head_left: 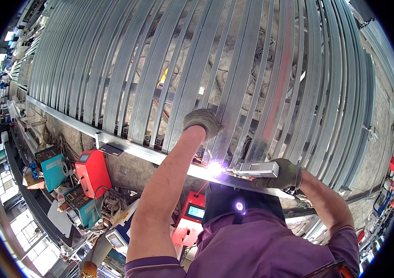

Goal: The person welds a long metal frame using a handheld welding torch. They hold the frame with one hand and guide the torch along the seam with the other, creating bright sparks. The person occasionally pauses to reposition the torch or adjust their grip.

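My right hand (282, 174), in a dark work glove, is closed round a silver handheld welding torch (258, 170). The torch points left, and a bright white-violet arc (215, 168) glows at its tip where the tube ends meet a long metal edge rail (160, 156). My left hand (202, 123), gloved too, is on a grey metal tube (196, 76) a little above the arc. Its fingers bend over the tube's side, partly hidden. Glare blots out the joint itself. Many parallel tubes lie side by side, running away from me with narrow gaps between them.
Left of me stand a red machine (93, 173) and a teal machine (54, 167). A red-and-white unit with a lit screen (195, 211) stands close by my body. Cables (258, 60) lie on the floor under the tubes. More metal tubes (382, 51) are stacked at the far right.
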Motion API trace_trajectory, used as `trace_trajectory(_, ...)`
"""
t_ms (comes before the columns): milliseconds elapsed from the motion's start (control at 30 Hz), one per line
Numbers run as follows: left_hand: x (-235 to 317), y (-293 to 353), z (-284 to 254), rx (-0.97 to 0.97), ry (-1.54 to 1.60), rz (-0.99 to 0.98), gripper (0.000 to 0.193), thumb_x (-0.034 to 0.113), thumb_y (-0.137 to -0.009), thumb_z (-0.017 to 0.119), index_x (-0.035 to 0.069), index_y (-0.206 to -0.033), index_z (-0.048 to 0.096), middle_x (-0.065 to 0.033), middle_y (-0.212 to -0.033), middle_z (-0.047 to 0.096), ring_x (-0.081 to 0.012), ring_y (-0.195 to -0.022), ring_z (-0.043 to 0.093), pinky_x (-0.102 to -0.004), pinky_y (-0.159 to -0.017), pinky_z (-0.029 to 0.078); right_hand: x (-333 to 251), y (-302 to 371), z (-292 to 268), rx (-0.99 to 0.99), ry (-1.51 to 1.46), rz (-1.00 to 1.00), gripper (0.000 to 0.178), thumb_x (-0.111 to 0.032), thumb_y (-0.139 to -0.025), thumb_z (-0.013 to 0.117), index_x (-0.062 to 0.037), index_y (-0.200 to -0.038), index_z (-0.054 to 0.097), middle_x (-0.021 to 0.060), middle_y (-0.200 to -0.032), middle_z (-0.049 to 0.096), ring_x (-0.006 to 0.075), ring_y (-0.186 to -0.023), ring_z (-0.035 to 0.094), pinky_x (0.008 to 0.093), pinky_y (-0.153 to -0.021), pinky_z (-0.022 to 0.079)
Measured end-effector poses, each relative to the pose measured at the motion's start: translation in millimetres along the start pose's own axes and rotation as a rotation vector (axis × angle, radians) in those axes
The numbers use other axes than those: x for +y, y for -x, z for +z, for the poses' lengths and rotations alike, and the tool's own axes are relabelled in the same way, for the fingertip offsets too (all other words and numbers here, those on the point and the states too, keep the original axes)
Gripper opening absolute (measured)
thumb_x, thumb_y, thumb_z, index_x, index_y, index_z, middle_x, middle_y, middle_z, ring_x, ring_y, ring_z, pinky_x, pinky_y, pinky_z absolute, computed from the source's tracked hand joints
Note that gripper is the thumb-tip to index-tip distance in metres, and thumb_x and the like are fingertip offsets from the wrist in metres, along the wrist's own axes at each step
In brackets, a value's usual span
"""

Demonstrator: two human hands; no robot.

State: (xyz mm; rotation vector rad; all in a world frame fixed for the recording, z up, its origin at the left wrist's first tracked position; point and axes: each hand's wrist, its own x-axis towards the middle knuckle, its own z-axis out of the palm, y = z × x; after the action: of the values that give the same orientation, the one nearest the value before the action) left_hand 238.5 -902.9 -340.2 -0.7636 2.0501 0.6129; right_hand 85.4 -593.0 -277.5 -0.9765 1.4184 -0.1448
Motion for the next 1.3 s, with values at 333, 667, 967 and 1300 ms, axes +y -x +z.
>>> trace_trajectory(333,1.1,2.9,-2.1,-0.003,0.001,-0.013,0.081,0.078,-0.101,0.061,0.011,-0.144,0.075,-0.015,-0.14,0.078,-0.032,-0.131,0.074,-0.0459,-0.112,0.059,14.5,0.7,5.6,0.01,-0.076,0.071,0.069,-0.06,-0.091,0.091,-0.0148,-0.141,0.077,0.012,-0.121,0.085,0.0265,-0.111,0.082,0.0376,-0.1,0.064)
trace_trajectory(667,2.8,6.3,-5.7,-0.002,-0.013,-0.006,0.079,0.076,-0.102,0.061,0.013,-0.149,0.072,-0.014,-0.144,0.076,-0.0321,-0.134,0.073,-0.0465,-0.114,0.058,24.1,3.8,8.3,0.069,-0.049,0.0,0.061,-0.057,-0.095,0.089,-0.0148,-0.138,0.079,0.0118,-0.116,0.086,0.0257,-0.105,0.083,0.037,-0.094,0.065)
trace_trajectory(967,4.5,10.2,-9.1,-0.011,-0.005,-0.019,0.075,0.071,-0.102,0.066,0.012,-0.149,0.072,-0.0146,-0.143,0.077,-0.0314,-0.134,0.072,-0.0459,-0.114,0.058,13.0,7.6,4.4,0.047,-0.149,0.069,0.066,-0.06,-0.089,0.093,-0.0158,-0.136,0.08,0.0103,-0.116,0.086,0.0244,-0.107,0.082,0.0365,-0.097,0.064)
trace_trajectory(1300,5.5,11.8,-9.0,0.007,0.019,-0.03,0.074,0.071,-0.101,0.067,0.01,-0.143,0.076,-0.0149,-0.142,0.077,-0.032,-0.134,0.073,-0.0461,-0.114,0.058,37.0,3.0,14.7,0.06,-0.146,0.062,0.073,-0.064,-0.084,0.095,-0.0153,-0.136,0.081,0.0099,-0.115,0.086,0.0245,-0.107,0.082,0.0371,-0.098,0.064)
